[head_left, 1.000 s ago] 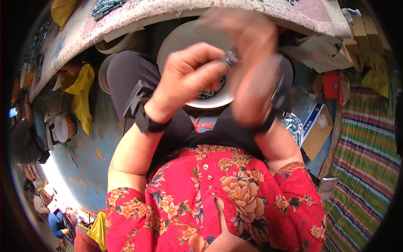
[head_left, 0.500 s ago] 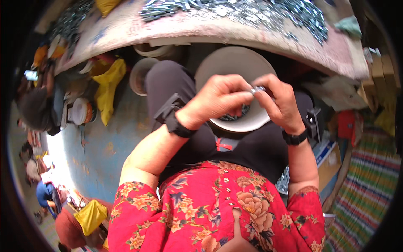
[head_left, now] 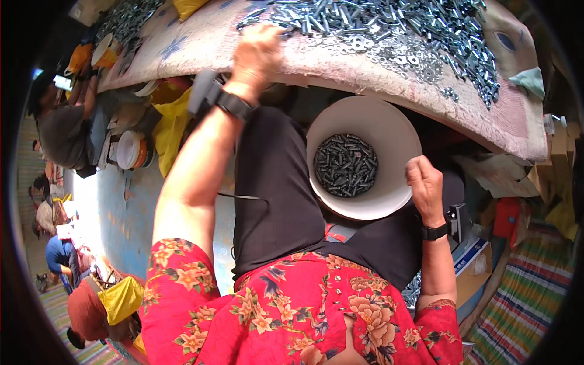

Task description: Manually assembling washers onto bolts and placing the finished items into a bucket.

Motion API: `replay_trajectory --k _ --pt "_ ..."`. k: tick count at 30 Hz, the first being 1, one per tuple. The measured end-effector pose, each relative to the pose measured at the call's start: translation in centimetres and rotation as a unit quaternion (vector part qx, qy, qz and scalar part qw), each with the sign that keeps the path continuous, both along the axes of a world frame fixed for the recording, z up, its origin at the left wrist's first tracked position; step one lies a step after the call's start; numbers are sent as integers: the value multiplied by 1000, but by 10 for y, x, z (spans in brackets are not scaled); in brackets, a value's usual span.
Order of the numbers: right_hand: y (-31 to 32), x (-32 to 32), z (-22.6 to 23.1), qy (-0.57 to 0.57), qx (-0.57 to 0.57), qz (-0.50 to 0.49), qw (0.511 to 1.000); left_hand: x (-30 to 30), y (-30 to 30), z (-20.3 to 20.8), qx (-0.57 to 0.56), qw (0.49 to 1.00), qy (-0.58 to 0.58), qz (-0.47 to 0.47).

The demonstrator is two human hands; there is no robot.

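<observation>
My left hand [head_left: 257,58], smeared by motion, is over the near left edge of a heap of shiny metal bolt-like pieces [head_left: 340,17] on a cloth-covered table [head_left: 201,38]. Its fingers are too blurred to read. My right hand [head_left: 424,182] is closed beside the right rim of a white bucket [head_left: 395,137]; what its fingers hold, if anything, is hidden. Dark metal cylindrical pieces [head_left: 345,165] cover the bucket's bottom. Flat washers [head_left: 389,52] lie spread at the front of the heap, and small nuts [head_left: 450,94] sit to their right.
A yellow bag [head_left: 173,125] and a white tub [head_left: 129,149] stand at the left. A teal cloth [head_left: 529,81] lies on the table's right end. Beside my right arm is a cardboard box [head_left: 474,267]. Other people are at the far left.
My hands were together over the bucket around a small metal piece. They have parted: the left has gone forward to the heap, the right has moved to the bucket's right rim.
</observation>
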State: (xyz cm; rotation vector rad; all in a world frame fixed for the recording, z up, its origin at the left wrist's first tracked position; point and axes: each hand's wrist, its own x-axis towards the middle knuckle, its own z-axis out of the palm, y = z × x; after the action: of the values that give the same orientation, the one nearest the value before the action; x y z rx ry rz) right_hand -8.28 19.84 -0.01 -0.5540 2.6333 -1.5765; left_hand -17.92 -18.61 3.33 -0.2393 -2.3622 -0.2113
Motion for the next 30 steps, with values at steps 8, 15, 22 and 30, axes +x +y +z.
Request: replay_trajectory --k 8,15,22,30 --pt "-21 -2 -11 46 19 64 997 -33 -67 -9 -139 984 -99 49" --pt "-10 -19 -3 91 35 43 994 -46 -89 -21 -112 990 -69 -45" --pt "36 -92 39 102 28 -156 982 -30 -73 -17 513 855 -79 -20" --pt "66 -192 42 198 101 -190 956 21 47 27 777 520 -238 -263"
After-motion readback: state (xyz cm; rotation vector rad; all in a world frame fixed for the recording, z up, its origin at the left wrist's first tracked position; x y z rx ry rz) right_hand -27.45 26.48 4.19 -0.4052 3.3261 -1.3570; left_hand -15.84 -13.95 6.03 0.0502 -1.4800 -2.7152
